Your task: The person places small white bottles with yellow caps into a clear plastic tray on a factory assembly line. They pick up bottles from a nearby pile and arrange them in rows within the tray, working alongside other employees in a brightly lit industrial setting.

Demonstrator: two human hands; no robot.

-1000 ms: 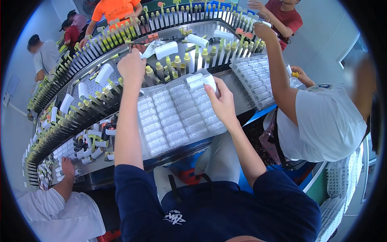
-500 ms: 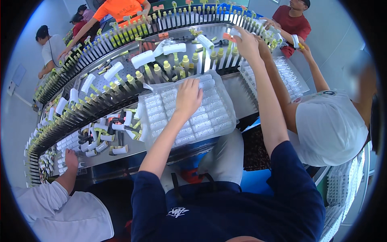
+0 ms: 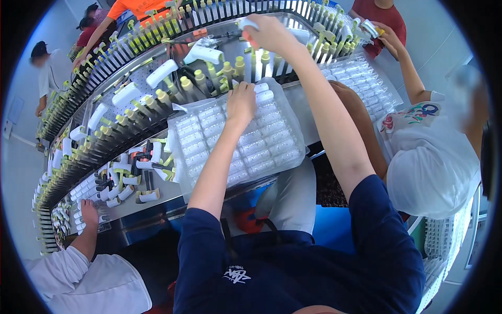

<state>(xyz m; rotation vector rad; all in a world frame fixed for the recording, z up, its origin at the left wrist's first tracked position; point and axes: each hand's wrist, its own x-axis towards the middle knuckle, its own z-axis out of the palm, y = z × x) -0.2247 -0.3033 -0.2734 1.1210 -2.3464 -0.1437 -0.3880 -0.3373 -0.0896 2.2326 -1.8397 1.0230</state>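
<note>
A clear plastic tray [image 3: 272, 157] with rows of compartments lies in front of me at the belt's near edge. My left hand [image 3: 242, 104] is at its far side, fingers bent together. What they pinch, if anything, is hidden. Beside those fingers, white cylinders [image 3: 264, 96] lie in the tray's far compartments. My right hand [image 3: 272, 35] reaches over the conveyor, its fingers closed on a white-and-orange part [image 3: 248, 24], partly hidden and blurred. Below it stand upright holders with yellow-green tops [image 3: 240, 65].
White handle-shaped parts [image 3: 125, 94] sit along the curved conveyor. Loose parts [image 3: 121, 180] are piled left of the tray, near a co-worker's hand [image 3: 89, 213]. Another clear tray [image 3: 361, 83] lies at the right, by a co-worker in white [image 3: 431, 162]. More people stand beyond the conveyor.
My right hand has moved left over the conveyor, now with the white-and-orange part in its fingers. My left hand stays at the tray's far side. The whole view has shifted slightly.
</note>
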